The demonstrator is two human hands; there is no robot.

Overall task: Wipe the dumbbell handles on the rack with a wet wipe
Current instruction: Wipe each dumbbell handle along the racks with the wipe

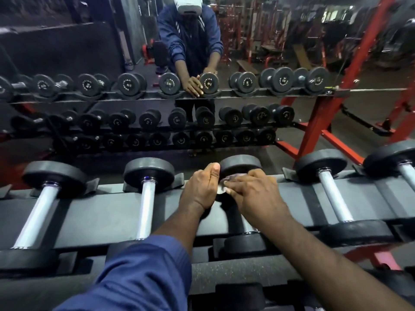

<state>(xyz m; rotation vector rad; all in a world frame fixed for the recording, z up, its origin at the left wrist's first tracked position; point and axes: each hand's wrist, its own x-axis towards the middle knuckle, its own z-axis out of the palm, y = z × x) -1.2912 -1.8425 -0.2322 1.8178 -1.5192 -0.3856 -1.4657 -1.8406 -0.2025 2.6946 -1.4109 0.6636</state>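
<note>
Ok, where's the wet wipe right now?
In the head view, centre, the wet wipe sits bunched on the handle of the middle dumbbell, between the left hand and right hand, just below its far head.
</note>
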